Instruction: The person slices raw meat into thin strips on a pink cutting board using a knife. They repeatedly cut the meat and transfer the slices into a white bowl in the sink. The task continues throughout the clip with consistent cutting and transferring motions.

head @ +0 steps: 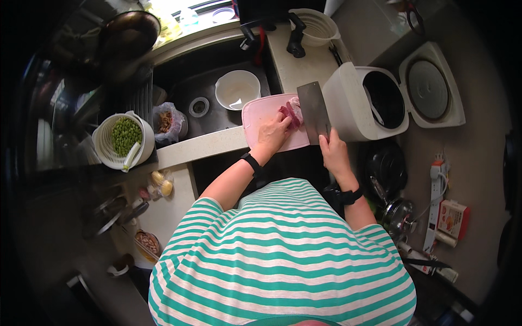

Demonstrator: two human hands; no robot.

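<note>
A pink cutting board [261,110] lies at the counter's front, its left part beside the sink. On it is a piece of raw red meat [294,112] with pale fat. My left hand [274,132] presses on the meat's near left side with bent fingers. My right hand [336,154] grips the handle of a broad-bladed cleaver [313,108]. The blade stands along the board's right edge, close to the right side of the meat; whether it touches the meat I cannot tell.
A white bowl [237,90] of liquid sits in the dark sink [212,71]. Left are a bag-lined container [173,124] and a white basket [107,153] of green vegetables. An open rice cooker [352,106] stands close right of the cleaver. Behind it is a cream colander [316,28].
</note>
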